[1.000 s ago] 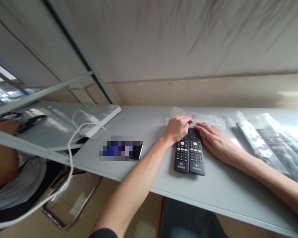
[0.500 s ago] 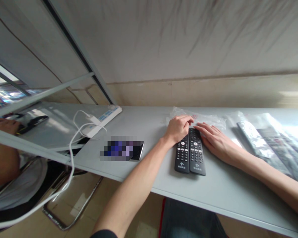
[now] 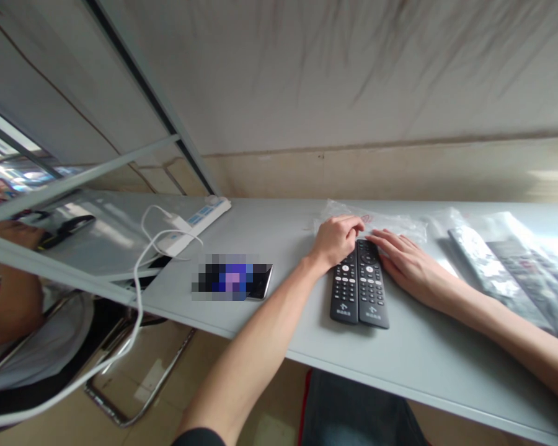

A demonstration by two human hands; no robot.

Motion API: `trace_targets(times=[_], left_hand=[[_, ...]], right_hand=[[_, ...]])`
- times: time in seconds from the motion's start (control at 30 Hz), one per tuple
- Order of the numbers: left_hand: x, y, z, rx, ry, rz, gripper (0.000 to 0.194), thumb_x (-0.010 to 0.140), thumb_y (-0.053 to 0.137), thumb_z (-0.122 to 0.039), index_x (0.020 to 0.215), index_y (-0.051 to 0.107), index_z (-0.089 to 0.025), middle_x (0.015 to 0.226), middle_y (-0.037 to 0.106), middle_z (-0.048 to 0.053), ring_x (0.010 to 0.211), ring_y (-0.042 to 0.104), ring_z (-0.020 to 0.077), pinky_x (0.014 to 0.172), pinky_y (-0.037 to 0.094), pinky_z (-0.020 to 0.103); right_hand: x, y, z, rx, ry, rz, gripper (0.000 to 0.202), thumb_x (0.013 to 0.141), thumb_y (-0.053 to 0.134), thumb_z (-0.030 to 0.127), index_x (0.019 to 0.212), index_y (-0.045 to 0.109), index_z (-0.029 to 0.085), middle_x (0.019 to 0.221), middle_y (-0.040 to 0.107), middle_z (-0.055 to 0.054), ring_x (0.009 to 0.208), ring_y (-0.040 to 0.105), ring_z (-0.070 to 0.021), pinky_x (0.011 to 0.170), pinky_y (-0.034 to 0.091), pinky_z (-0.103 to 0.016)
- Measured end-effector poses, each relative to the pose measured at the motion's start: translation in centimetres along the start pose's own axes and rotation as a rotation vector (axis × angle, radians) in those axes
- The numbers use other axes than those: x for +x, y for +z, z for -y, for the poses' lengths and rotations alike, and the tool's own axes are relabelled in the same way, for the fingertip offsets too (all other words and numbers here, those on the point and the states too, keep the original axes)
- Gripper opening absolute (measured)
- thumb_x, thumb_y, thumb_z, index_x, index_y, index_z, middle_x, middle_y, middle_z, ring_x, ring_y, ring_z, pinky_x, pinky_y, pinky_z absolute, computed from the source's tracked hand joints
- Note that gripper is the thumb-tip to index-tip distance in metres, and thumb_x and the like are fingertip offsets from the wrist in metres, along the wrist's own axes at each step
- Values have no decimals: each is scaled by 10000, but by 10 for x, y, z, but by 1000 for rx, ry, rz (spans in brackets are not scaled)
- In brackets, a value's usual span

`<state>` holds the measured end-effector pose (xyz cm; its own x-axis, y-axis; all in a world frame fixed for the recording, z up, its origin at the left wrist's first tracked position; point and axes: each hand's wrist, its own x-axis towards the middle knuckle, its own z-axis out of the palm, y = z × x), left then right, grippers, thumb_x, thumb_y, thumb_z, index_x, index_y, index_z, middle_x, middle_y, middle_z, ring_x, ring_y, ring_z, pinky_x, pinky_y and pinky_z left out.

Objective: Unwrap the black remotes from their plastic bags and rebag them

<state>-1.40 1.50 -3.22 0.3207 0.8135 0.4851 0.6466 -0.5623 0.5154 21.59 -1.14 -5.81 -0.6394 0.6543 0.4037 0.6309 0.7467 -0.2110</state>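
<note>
Two black remote controls lie side by side on the grey table, buttons up: a left remote control (image 3: 344, 291) and a right remote control (image 3: 372, 291). My left hand (image 3: 338, 240) is curled over the upper end of the left remote, its bent fingers hiding that end. Stretched out flat along the upper right edge of the right remote, my right hand (image 3: 402, 263) has its fingers extended and nothing in them. Behind both hands lies a crumpled clear plastic bag (image 3: 393, 228).
Several remotes in clear plastic sleeves (image 3: 483, 263) lie to the right. On the left are a phone (image 3: 260, 282) with a blurred screen and a white power strip (image 3: 199, 223) with a cable (image 3: 137, 297). Beyond a metal frame (image 3: 153, 148), another person's arm (image 3: 16, 285) shows.
Both hands and the remotes hold the same positions on the table. The whole view has shifted slightly, and the blurred phone screen shows different colours.
</note>
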Motion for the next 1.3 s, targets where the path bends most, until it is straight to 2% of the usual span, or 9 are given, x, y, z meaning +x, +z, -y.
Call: trace_targets(times=[0.6, 0.83, 0.97, 1.07, 1.17, 1.23, 1.3], left_hand=[[-1, 0, 0, 8, -14, 16, 308, 956, 486, -31, 898, 739, -198, 962, 799, 45, 921, 723, 196, 907, 556, 300], [-1, 1, 1, 17, 4, 15, 307, 960, 487, -30, 892, 739, -191, 962, 799, 47, 914, 718, 199, 891, 543, 301], [-1, -1, 0, 75, 16, 4, 314, 960, 488, -21, 895, 744, -193, 960, 801, 51, 952, 719, 212, 938, 537, 321], [-1, -3, 0, 104, 0, 12, 322, 959, 490, -10, 887, 746, -191, 967, 806, 53, 952, 722, 215, 939, 536, 328], [-1, -3, 1, 136, 2, 28, 319, 973, 499, -15, 886, 751, -191, 978, 810, 52, 962, 724, 219, 940, 536, 332], [0, -3, 3, 165, 11, 34, 320, 982, 501, -18, 893, 753, -195, 985, 813, 48, 975, 725, 219, 956, 533, 336], [0, -3, 4, 196, 21, 43, 321, 987, 504, -18, 895, 754, -199, 987, 815, 44, 986, 726, 220, 972, 529, 342]], right_hand=[[-3, 8, -7, -15, -9, -15, 479, 1135, 359, 274, 1568, 529, 158, 1594, 591, -225, 1509, 555, -377, 1241, 459, -655], [-3, 7, -2, -39, -7, -12, 477, 1136, 344, 259, 1550, 544, 134, 1583, 596, -235, 1500, 559, -377, 1219, 478, -632], [4, -13, 4, -201, 39, -62, 481, 1140, 364, 321, 1509, 597, 118, 1570, 600, -249, 1488, 538, -437, 1171, 478, -646], [8, -46, 0, -353, 199, -98, 455, 1136, 367, 382, 1365, 685, 152, 1337, 727, -224, 1184, 697, -397, 945, 549, -539], [3, -78, -10, -478, 399, 16, 436, 1125, 351, 436, 1172, 716, 201, 1094, 765, -173, 861, 698, -314, 690, 455, -416], [-7, -90, -16, -521, 525, 123, 505, 1132, 302, 533, 1062, 693, 221, 981, 754, -150, 779, 678, -299, 636, 396, -398], [-19, -93, -20, -546, 615, 189, 588, 1127, 245, 633, 1029, 663, 231, 945, 745, -148, 799, 694, -318, 654, 403, -410]])
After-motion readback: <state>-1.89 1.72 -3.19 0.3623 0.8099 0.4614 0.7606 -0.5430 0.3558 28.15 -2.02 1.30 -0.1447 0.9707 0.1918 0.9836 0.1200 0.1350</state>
